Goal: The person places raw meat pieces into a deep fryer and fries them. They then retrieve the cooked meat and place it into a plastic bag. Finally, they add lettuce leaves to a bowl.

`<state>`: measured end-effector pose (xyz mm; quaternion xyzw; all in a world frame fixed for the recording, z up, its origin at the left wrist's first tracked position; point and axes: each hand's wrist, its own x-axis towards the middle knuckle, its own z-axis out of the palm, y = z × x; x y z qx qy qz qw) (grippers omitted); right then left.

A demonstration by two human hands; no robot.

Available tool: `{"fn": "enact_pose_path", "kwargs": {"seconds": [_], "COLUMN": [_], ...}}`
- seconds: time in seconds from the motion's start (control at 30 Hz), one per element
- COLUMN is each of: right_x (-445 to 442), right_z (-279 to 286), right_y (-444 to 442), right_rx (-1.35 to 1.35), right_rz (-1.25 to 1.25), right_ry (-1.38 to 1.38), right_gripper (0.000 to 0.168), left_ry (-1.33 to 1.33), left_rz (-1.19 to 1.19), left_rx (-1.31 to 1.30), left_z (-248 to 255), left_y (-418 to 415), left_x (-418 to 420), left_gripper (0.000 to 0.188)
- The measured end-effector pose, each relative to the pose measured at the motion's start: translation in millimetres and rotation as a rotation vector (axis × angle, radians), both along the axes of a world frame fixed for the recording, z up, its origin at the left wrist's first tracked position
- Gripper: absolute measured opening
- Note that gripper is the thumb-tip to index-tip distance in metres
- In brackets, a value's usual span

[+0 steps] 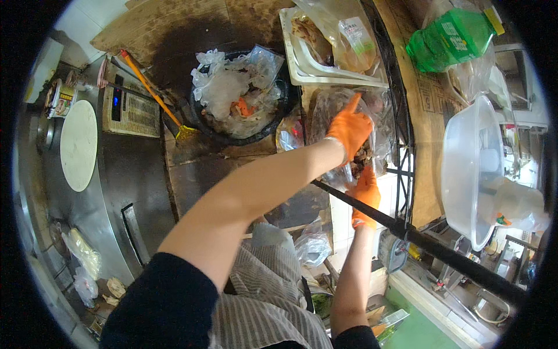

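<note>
Both my hands wear orange gloves and are at a clear plastic bag [324,104] with dark brown pieces of food [362,155] inside. My left hand [352,131] lies over the bag's middle, its index finger stretched out and the other fingers curled on the plastic. Lower down, my right hand [365,196] grips the bag's near end. The underside of the left hand's hold is hidden. Just beyond the bag stand stacked white plastic trays [296,65], holding packaged brown food [359,52] under film with a printed label.
Left of the bag, a round black bin [205,126] is heaped with crumpled plastic. A yellow-handled brush [150,83] leans near it. A black metal bar [418,235] crosses at the right, before a large translucent basin [462,174]. A green bottle [453,41] lies on the cardboard-covered shelf.
</note>
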<state>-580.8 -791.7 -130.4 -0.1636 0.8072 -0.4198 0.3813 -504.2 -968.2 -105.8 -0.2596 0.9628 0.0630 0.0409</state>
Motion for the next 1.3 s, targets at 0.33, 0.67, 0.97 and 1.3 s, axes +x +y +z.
{"fn": "enact_pose_path", "kwargs": {"seconds": [0.33,0.67,0.97,1.3], "right_x": [1,-42,-65,-25], "right_z": [-11,-37,-36,11], "right_y": [-21,-42,-20,-60], "right_rx": [0.129,0.064,-0.141,-0.031], "right_rz": [0.476,0.732,0.153,0.565], "right_ry": [0.740,0.652,-0.212,0.358], "right_gripper": [0.061,0.037,0.042,0.028], "left_ry": [0.282,0.159,1.308,1.736], "left_rz": [0.054,-0.103,0.658,0.642], "left_rx": [-0.079,0.062,1.855,2.954], "left_z": [-55,-85,-75,-92], "left_y": [29,21,23,77], "left_x": [84,14,68,117], "left_gripper": [0.043,0.019,0.034,0.054]}}
